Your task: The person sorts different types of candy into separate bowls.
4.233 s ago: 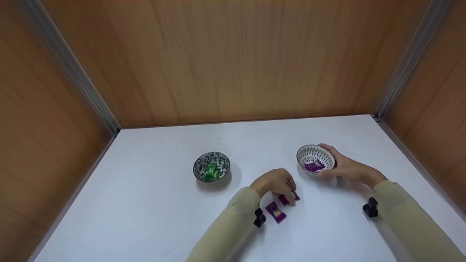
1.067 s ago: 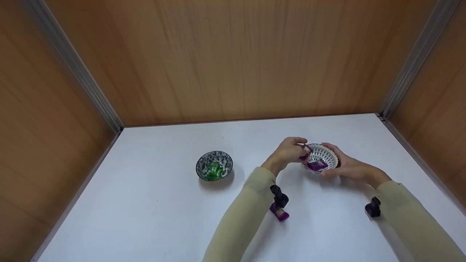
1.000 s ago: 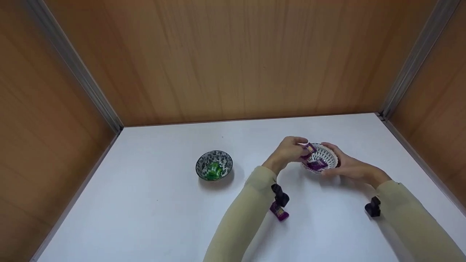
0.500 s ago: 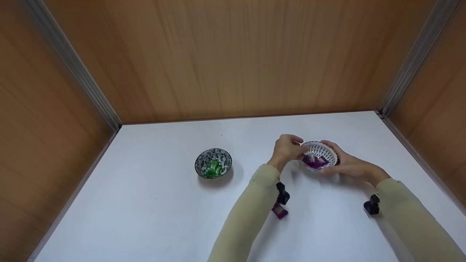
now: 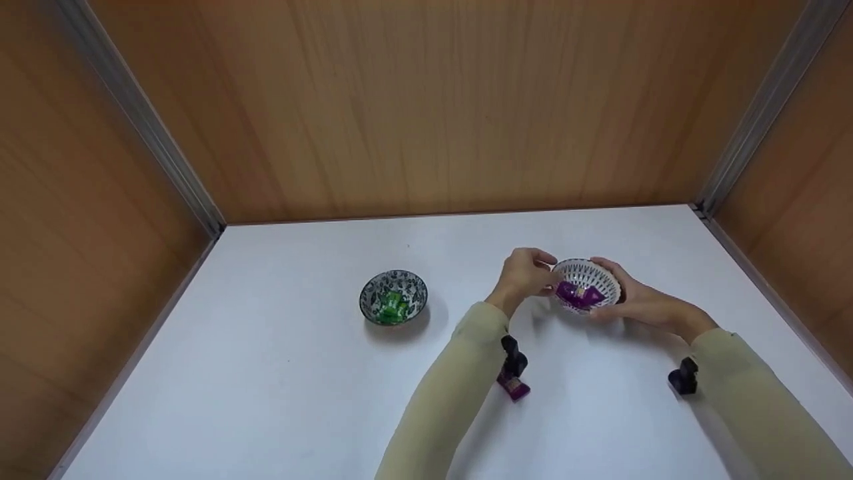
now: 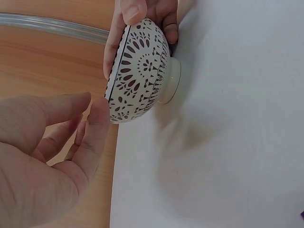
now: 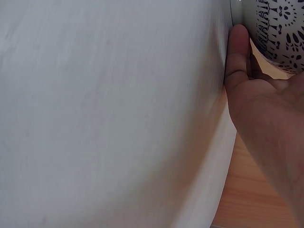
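On the right of the head view, a white bowl with a dark pattern (image 5: 584, 269) holds purple-wrapped candies (image 5: 580, 295). My right hand (image 5: 636, 300) grips that bowl from its right side, thumb and fingers spread around the wall; the right wrist view catches the hand (image 7: 266, 104) against the bowl's outside (image 7: 282, 33). My left hand (image 5: 523, 275) is at the left rim with bent, parted fingers. In the left wrist view nothing shows between thumb and fingers of the left hand (image 6: 52, 156), whose fingertips reach the rim of the bowl (image 6: 140, 71).
Another purple candy (image 5: 514, 387) lies on the white table (image 5: 300, 400), partly hidden by the left wrist's black camera (image 5: 513, 357). Left of the hands stands a dark-patterned bowl (image 5: 373, 293) with green-wrapped candies (image 5: 393, 308). Wooden panels (image 5: 426, 113) enclose the table's back and sides.
My left hand picked up a purple candy from the table, carried it to the white bowl and let it drop in. The right hand has kept hold of the bowl.
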Available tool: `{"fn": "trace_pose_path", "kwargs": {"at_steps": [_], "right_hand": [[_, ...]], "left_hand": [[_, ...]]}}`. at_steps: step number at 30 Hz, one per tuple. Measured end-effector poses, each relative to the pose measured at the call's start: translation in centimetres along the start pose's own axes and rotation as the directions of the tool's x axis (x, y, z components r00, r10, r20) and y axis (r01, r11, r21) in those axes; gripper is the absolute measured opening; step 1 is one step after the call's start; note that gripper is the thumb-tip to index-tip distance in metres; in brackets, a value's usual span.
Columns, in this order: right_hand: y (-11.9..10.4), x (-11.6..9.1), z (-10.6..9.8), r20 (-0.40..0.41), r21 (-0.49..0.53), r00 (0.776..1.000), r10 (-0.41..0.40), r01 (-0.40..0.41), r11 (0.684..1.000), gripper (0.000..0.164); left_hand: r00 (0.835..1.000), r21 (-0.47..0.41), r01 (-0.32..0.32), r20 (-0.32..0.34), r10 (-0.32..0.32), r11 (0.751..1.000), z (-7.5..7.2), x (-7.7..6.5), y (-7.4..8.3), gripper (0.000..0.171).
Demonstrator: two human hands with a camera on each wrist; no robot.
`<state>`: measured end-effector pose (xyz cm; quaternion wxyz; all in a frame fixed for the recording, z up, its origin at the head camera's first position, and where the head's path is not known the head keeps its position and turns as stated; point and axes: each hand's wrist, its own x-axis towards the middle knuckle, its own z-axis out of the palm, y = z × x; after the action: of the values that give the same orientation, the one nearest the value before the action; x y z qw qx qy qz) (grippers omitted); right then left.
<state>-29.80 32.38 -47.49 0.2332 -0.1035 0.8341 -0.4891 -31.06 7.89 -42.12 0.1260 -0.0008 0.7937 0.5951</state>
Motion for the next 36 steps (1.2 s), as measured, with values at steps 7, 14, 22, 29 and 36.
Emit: {"fn": "trace_pose_path", "kwargs": {"at_steps": [7,14,22,29,36], "right_hand": [[0.1,0.1,0.0,0.011,0.029,0.999,-0.034,0.034,0.999,0.108],[-0.2,-0.1,0.0,0.003,-0.007,1.000,-0.026,0.026,1.000,0.108],[0.1,0.1,0.1,-0.016,-0.029,1.000,-0.013,0.012,0.999,0.108],[0.2,0.2,0.0,-0.018,-0.038,1.000,-0.010,0.010,0.999,0.109],[0.2,0.2,-0.1,-0.003,-0.019,1.000,-0.016,0.016,1.000,0.108]], "left_hand": [[0.998,-0.063,0.003,0.061,0.001,0.998,-0.8,-1.1,-0.4,0.030],[0.986,0.026,0.039,0.158,-0.043,0.999,-2.0,-2.5,-1.5,0.029],[0.929,0.300,0.036,0.342,-0.142,0.953,-4.5,-3.8,-2.8,0.041],[0.889,0.460,0.006,0.404,-0.215,0.888,-6.0,-5.6,-4.0,0.042],[0.865,0.536,-0.086,0.459,-0.204,0.840,-6.9,-7.3,-5.4,0.038]]}}
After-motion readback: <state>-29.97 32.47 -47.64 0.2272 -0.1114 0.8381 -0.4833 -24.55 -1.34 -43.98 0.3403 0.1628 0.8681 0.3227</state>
